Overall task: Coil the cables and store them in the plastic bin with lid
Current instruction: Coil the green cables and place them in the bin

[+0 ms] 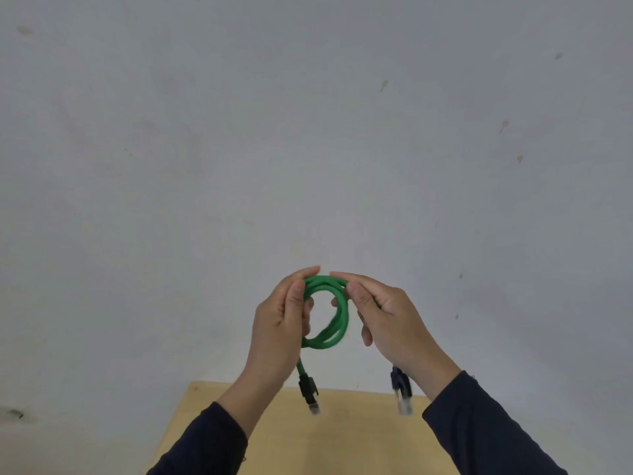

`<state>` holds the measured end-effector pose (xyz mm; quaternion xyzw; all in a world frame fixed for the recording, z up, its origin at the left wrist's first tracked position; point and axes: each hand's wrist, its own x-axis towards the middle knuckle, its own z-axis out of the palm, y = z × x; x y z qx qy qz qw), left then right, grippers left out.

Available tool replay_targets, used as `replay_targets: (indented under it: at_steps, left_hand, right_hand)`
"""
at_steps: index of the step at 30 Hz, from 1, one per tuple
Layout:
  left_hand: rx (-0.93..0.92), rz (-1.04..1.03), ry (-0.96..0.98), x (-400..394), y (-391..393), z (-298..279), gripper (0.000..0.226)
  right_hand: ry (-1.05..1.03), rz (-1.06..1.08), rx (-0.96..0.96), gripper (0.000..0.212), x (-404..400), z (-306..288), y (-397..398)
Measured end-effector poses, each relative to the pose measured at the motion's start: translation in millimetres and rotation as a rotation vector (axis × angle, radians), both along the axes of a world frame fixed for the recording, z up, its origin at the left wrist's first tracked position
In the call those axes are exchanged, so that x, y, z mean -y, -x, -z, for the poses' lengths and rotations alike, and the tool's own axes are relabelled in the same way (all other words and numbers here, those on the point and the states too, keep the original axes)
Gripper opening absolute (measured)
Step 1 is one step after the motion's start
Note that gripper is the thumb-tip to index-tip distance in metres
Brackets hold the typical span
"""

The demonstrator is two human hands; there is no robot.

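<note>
Above the wooden table (346, 437), the left hand (279, 332) and right hand (387, 320) both pinch the coiled green cable (337, 313) (its two plugs dangle below)

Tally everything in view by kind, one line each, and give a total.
Hands: 2, left hand and right hand, each with a grip on the coil
Green cable: 1, coiled
Plugs: 2, left plug and right plug, both hanging
Table: 1
Total: 6
No bin shows.
</note>
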<state>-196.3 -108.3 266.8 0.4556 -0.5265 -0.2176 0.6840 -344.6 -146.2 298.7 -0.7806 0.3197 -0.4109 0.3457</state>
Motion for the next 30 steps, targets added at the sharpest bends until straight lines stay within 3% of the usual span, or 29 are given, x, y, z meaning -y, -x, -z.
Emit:
replay_targets:
  at_steps: [6,12,16,20,30]
  left_hand:
    - [-0.042,0.021,-0.047,5,-28,-8,0.030]
    - [-0.085,0.157,-0.084,2,-17,0,0.029]
    - [-0.100,0.191,-0.073,2,-1,3,0.027]
    - [-0.103,0.169,-0.091,6,5,9,0.028]
    - [-0.241,0.341,-0.160,8,-4,6,0.035]
  right_hand:
    - [0.128,-0.004,-0.235,0.039,6,3,18]
    - [0.196,0.160,0.107,0.035,14,2,20]
    - [0.083,0.260,0.354,0.029,13,9,8]
    - [-0.126,0.296,0.482,0.025,14,15,-2]
    - [-0.592,0.113,0.485,0.023,24,9,-1]
